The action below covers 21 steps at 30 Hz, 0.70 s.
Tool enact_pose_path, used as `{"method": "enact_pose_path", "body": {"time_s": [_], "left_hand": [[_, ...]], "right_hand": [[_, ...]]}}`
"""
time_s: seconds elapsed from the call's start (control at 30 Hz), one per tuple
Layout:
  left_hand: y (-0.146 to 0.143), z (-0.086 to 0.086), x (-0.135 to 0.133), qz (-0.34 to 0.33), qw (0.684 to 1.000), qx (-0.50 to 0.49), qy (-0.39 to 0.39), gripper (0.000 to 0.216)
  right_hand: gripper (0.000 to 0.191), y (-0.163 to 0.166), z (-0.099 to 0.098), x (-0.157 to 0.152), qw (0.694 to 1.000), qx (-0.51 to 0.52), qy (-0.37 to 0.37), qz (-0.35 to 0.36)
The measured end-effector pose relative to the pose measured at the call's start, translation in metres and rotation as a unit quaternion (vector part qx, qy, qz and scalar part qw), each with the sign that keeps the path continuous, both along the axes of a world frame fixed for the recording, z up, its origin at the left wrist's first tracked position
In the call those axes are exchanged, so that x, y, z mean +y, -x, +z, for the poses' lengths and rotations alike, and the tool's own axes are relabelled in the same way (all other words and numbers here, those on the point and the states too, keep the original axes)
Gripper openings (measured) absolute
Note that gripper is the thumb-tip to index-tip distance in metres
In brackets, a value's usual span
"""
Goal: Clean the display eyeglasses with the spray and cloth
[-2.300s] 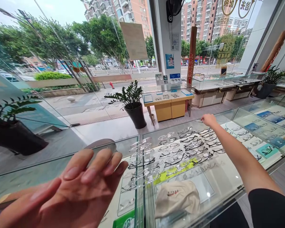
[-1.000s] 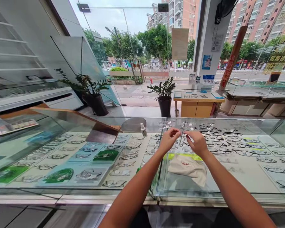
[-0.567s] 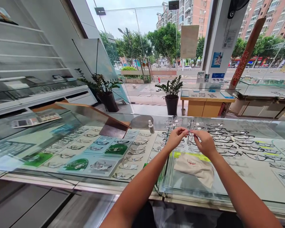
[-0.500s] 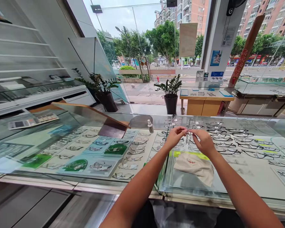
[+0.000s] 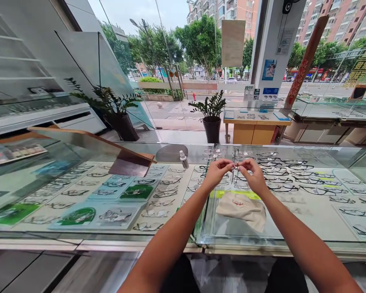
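Observation:
Over the glass counter, my left hand (image 5: 217, 173) and my right hand (image 5: 251, 175) meet with pinched fingertips on a pair of glasses (image 5: 232, 176). The glasses are turned edge-on, so much of their shape is lost against the frames behind. Just below my hands, a crumpled beige cloth (image 5: 242, 211) with small red marks lies on the counter. A small white spray bottle (image 5: 184, 160) stands upright to the left of my left hand. Rows of dark eyeglass frames (image 5: 280, 179) spread to the right of my right hand.
The glass display counter (image 5: 198, 249) runs across in front of me, with more glasses (image 5: 164, 191) on its left side. A tilted brown wooden board (image 5: 131, 160) rises at the left. Farther off are potted plants (image 5: 212, 126) and a wooden cabinet (image 5: 254, 132) by the window.
The view has swung slightly right and down, so the scene sits farther left in it. Both hands keep their pinch on the glasses; the right fingers have shifted slightly.

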<state>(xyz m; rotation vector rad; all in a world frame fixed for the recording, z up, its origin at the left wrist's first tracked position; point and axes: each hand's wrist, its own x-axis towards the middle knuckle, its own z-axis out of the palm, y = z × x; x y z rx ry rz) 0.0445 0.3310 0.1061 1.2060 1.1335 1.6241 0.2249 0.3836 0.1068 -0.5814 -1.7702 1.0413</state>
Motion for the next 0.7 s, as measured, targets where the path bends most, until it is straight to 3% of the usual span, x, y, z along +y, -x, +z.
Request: {"method": "enact_pose_path", "body": {"time_s": [0.13, 0.47, 0.6, 0.7], "left_hand": [[-0.001, 0.0, -0.002, 0.001, 1.0, 0.002, -0.001, 0.042], [0.001, -0.003, -0.002, 0.007, 0.999, 0.041, -0.01, 0.039], [0.005, -0.004, -0.002, 0.072, 0.991, 0.109, -0.019, 0.031], [0.01, -0.002, -0.005, 0.152, 0.966, 0.207, -0.032, 0.021]], "right_hand": [[0.039, 0.004, 0.0, 0.004, 0.994, 0.01, 0.104, 0.044], [0.032, 0.005, 0.006, 0.005, 0.945, 0.086, 0.293, 0.12], [0.031, 0.001, 0.011, 0.005, 0.931, 0.091, 0.326, 0.139], [0.029, -0.002, 0.014, 0.006, 0.929, 0.087, 0.331, 0.141]]}}
